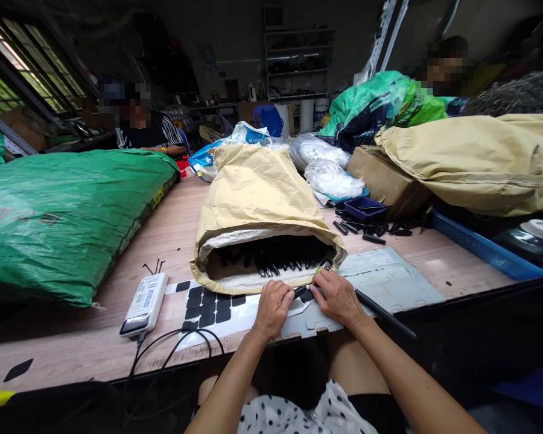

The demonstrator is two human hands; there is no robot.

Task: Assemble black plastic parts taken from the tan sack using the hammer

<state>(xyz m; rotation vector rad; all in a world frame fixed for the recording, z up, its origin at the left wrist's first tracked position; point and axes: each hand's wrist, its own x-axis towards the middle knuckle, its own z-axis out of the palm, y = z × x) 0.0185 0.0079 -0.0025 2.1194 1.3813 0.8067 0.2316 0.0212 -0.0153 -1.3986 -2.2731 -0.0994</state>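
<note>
Both my hands are at the table's front edge, before the open mouth of a cream woven sack (262, 193). Many black pieces with shiny tips (271, 268) lie inside the sack. My right hand (337, 295) is closed around a long black rod (389, 316); its lower end sticks out to the right, past the table edge. A shiny metal end shows above the fingers. My left hand (274, 307) has its fingers curled on a small black piece (300, 292), partly hidden between the hands. To the left lies a white sheet with black square stickers (208, 307).
A white power bank-like device (145, 304) with black cables stands left. A large green sack (67, 217) fills the left side. Right are black parts (373, 239), a purple tray (365, 209), a cardboard box (384, 178) and a blue basket (475, 244). Two people sit beyond.
</note>
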